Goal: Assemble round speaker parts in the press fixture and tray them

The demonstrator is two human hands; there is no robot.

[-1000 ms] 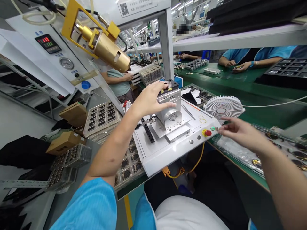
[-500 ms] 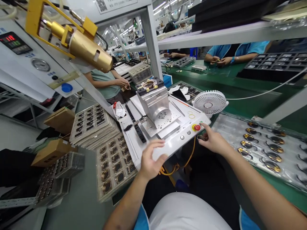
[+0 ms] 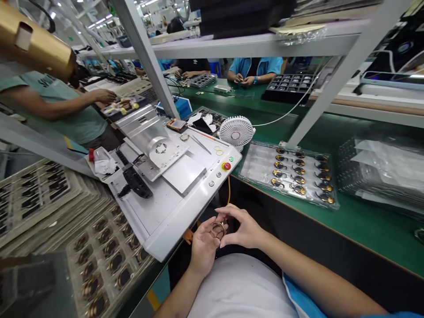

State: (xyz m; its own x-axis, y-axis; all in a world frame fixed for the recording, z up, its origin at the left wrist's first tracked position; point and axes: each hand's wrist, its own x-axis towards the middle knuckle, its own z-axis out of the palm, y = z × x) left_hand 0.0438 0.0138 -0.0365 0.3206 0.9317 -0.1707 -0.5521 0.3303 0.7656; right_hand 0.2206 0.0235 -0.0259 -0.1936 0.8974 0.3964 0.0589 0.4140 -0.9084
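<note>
A small gold-coloured metal ring (image 3: 217, 229), much like a watch case, is held between my two hands in front of my body. My left hand (image 3: 204, 245) has it cradled against the palm, fingers curled about its left side. From the right, my right hand (image 3: 243, 229) reaches it in a C shape, index finger over the top edge and thumb at the lower edge. The ring's inner details are too small to tell. Just beyond my hands is the white front edge of a press machine (image 3: 185, 221) with an aluminium fixture (image 3: 149, 139) on it.
Buttons and a red emergency stop (image 3: 226, 166) line the machine's front. Tweezers (image 3: 201, 145) lie behind them. A small white fan (image 3: 236, 132) stands beside a tray of round parts (image 3: 253, 165). Another parts tray (image 3: 74, 269) is lower left. Co-workers sit and stand beyond.
My right hand has left the machine's buttons and my left hand has come back from its front panel. Both now meet at the ring near my body. The view has swung right.
</note>
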